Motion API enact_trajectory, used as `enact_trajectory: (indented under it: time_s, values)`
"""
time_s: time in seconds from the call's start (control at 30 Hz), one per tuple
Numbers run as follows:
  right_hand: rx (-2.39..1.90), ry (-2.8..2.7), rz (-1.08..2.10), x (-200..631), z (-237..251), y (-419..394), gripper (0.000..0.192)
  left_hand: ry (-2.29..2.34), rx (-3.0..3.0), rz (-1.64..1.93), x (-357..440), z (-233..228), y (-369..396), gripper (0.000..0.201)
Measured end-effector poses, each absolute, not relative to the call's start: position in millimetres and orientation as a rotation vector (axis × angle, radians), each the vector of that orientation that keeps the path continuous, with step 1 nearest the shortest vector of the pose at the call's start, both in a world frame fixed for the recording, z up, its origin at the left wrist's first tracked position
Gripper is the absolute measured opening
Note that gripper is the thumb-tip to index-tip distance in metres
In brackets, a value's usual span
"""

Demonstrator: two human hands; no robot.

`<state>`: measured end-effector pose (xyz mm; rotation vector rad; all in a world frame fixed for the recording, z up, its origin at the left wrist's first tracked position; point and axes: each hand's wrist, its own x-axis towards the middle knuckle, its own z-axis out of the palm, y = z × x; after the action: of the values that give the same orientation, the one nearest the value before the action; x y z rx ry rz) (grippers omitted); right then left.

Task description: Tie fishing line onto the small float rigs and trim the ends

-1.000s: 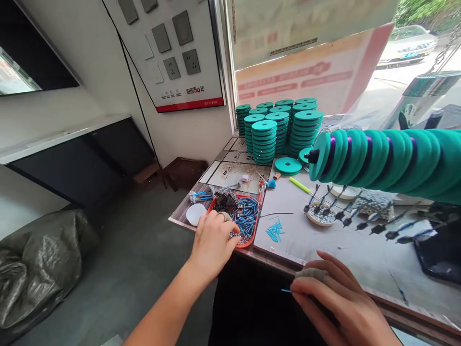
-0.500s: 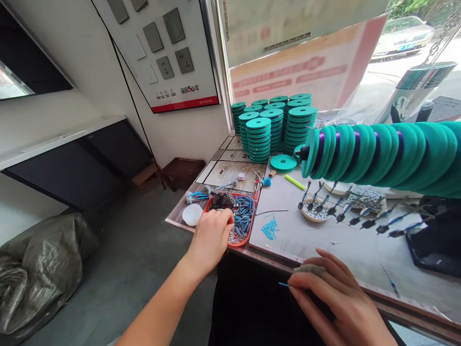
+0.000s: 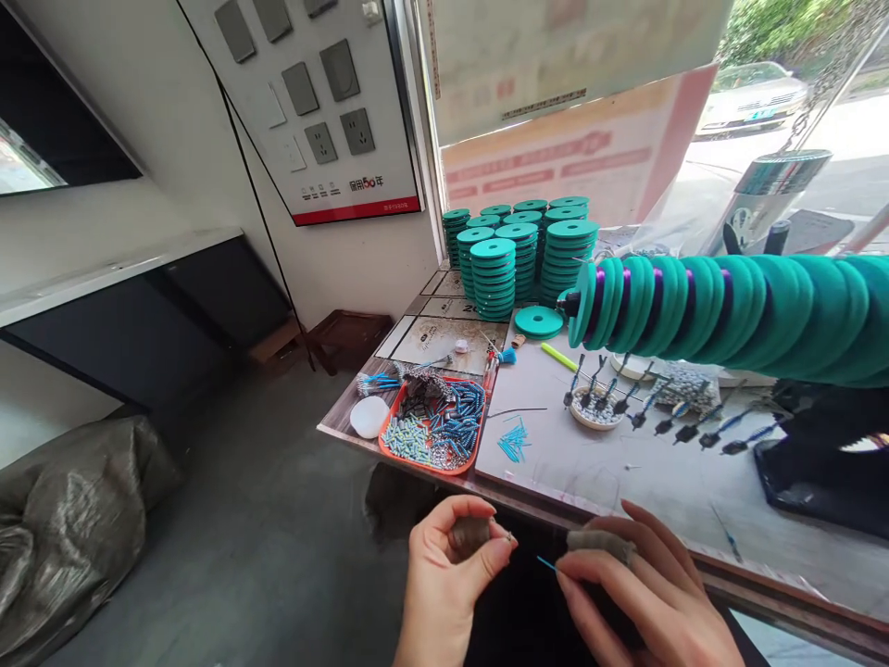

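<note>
blue pin (image 3: 547,562) is pinched in right hand (image 3: 645,597) fingers at lower centre, long axis near level, tip aimed left at left hand (image 3: 444,579). a tiny bead, hard to make out, is gripped in left fingers. orange tray (image 3: 434,428) sits on surface above.

I can't make out the speck my left hand (image 3: 451,570) pinches; the spool row (image 3: 729,306) runs off frame.

Matt green plastic discs (image 3: 494,278), glossy orange plastic tray (image 3: 389,451), smooth pale tabletop (image 3: 597,463).
</note>
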<state>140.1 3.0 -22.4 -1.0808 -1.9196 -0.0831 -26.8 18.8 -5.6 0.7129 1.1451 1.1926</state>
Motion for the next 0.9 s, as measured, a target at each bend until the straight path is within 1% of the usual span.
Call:
enact_trajectory:
  time_s: [0.17, 0.37, 0.5, 0.7, 0.9]
  values:
    - [-1.064, -2.037, -0.076, 148, -28, 4, 0.016, 1.166, 0.720, 1.209, -27, -6, 18, 0.028]
    - [-1.111, -2.048, -0.121, 149, -30, 3, 0.011, 1.194, 0.773, 1.245, -27, -14, 17, 0.030]
    - [-1.114, -2.101, -0.166, 147, -27, 4, 0.010, 1.223, 0.848, 1.227, -27, -11, 17, 0.026]
    - [-1.143, -2.056, -0.108, 143, -23, 4, 0.007, 1.367, 1.220, 1.362, -15, -15, 6, 0.015]
    - [-1.175, -2.016, -0.001, 141, -22, 6, 0.008, 1.354, 1.765, 1.508, -10, -25, 4, 0.022]
